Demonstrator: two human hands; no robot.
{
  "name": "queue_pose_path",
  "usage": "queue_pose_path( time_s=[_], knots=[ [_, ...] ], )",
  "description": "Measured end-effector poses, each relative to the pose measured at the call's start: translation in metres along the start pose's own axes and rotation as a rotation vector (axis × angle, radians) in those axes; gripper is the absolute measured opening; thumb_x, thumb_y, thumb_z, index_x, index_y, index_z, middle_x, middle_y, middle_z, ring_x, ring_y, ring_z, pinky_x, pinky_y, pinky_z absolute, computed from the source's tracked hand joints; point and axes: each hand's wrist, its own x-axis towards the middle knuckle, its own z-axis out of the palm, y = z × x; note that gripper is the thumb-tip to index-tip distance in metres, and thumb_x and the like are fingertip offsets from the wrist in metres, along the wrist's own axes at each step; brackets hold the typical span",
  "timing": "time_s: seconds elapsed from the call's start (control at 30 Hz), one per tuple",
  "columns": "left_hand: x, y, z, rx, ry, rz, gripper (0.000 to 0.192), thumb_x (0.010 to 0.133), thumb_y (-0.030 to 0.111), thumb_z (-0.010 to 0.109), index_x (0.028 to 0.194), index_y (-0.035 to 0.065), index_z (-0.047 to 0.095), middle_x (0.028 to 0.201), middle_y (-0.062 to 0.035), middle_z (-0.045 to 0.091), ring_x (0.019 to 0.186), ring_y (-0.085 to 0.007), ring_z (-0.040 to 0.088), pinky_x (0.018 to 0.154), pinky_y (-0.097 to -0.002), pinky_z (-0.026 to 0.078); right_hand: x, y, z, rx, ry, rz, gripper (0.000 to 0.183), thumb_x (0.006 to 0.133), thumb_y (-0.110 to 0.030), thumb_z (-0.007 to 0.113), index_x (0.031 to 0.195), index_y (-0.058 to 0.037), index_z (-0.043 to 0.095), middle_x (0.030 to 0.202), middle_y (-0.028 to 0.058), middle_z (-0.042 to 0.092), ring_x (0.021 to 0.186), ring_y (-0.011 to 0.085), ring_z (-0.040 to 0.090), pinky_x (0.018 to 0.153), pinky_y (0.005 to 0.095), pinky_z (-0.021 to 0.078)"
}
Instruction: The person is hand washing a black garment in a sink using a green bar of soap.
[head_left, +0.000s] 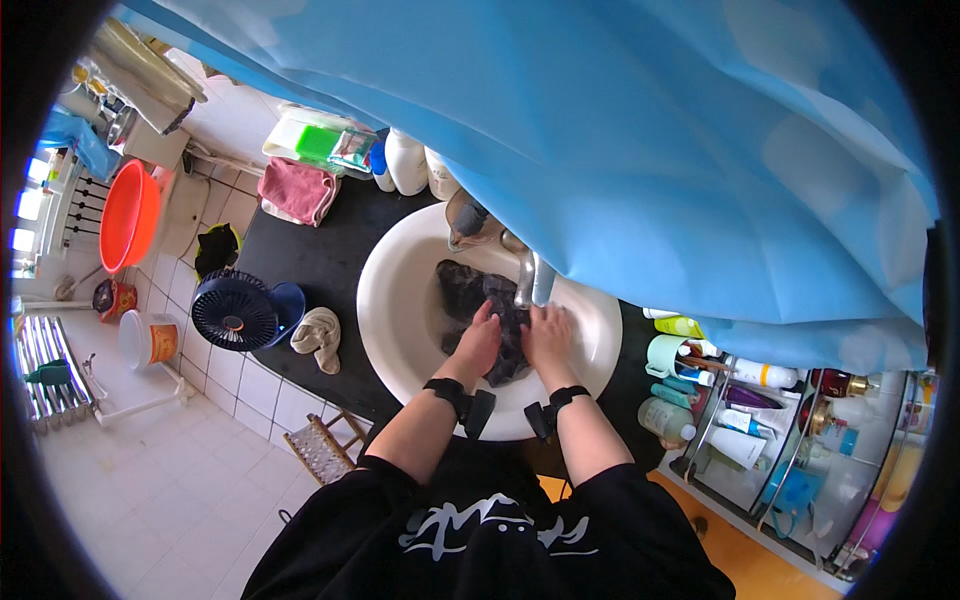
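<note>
A dark, wet cloth (465, 289) lies in the white oval washbasin (386, 322), partly under water. My left hand (478, 341) rests on the cloth's middle with its fingertips near the metal faucet (525, 277). My right hand (547, 334) is at the cloth's right edge, just below the spout, with its fingers bent over. Whether either hand grips the fabric is hard to tell. A dark strap with a black device sits on each wrist. Behind the faucet, a soap dish (469, 221) holds a dark item at the basin's rim.
On the black counter (300, 251) stand a blue fan (236, 311), a crumpled beige cloth (319, 337), folded pink towels (296, 187) and white bottles (407, 161). A blue curtain (600, 150) hangs over the basin's back. At the right is a rack of toiletries (739, 446).
</note>
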Motion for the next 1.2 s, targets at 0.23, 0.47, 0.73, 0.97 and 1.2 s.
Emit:
queue_pose_path(
  time_s=[0.23, 0.47, 0.73, 0.97, 1.2],
  knots=[
    [-0.019, 0.001, 0.047, 0.092, 0.116, -0.033, 0.062, 0.123, 0.029, 0.049, 0.181, 0.0268, 0.026, 0.173, -0.0035, 0.046, 0.156, -0.0276, 0.046, 0.122, -0.0453, 0.04, 0.002, 0.011, 0.019, 0.869, -0.325, 0.494, 0.048, 0.101, -0.012, 0.064, 0.149, -0.0168, 0.064, 0.138, 0.0292, 0.073, 0.128, 0.0505, 0.07, 0.108, 0.058, 0.0558],
    [-0.005, -0.003, 0.008, -0.189, -0.067, -0.047, 0.065, 0.121, 0.041, 0.055, 0.179, 0.0247, 0.03, 0.169, -0.0078, 0.051, 0.149, -0.0322, 0.054, 0.125, -0.0535, 0.044, -0.03, -0.027, -0.045, 1.485, -0.532, 0.498, 0.056, 0.093, 0.003, 0.059, 0.148, -0.0027, 0.067, 0.135, 0.0074, 0.073, 0.124, 0.0208, 0.066, 0.105, 0.0345, 0.0538],
    [-0.033, -0.028, 0.027, -0.133, -0.137, -0.046, 0.051, 0.11, 0.006, 0.055, 0.16, 0.0143, 0.059, 0.135, -0.0112, 0.073, 0.12, -0.03, 0.073, 0.103, -0.0466, 0.062, -0.051, -0.057, -0.096, 1.042, -0.174, 0.166, 0.035, 0.116, -0.039, 0.064, 0.112, -0.0041, 0.066, 0.097, 0.0191, 0.073, 0.09, 0.0373, 0.073, 0.082, 0.0455, 0.0573],
    [-0.056, -0.033, 0.053, -0.123, 0.061, -0.046, 0.036, 0.118, 0.02, 0.052, 0.15, 0.0133, 0.066, 0.129, -0.0079, 0.075, 0.114, -0.0253, 0.071, 0.103, -0.0449, 0.06, -0.035, -0.045, -0.049, 0.736, -0.276, 0.493, 0.038, 0.118, -0.043, 0.053, 0.114, -0.0069, 0.066, 0.113, 0.0257, 0.077, 0.105, 0.0518, 0.072, 0.09, 0.0611, 0.0549],
    [-0.048, -0.018, 0.043, -0.144, -0.05, -0.062, 0.038, 0.123, 0.023, 0.045, 0.155, 0.0087, 0.059, 0.134, -0.0075, 0.072, 0.125, -0.0272, 0.069, 0.113, -0.0475, 0.056, -0.022, -0.05, -0.052, 0.761, -0.195, 0.352, 0.041, 0.118, -0.044, 0.053, 0.115, -0.0075, 0.071, 0.105, 0.0266, 0.077, 0.102, 0.0522, 0.073, 0.088, 0.063, 0.0551]
  ],
)
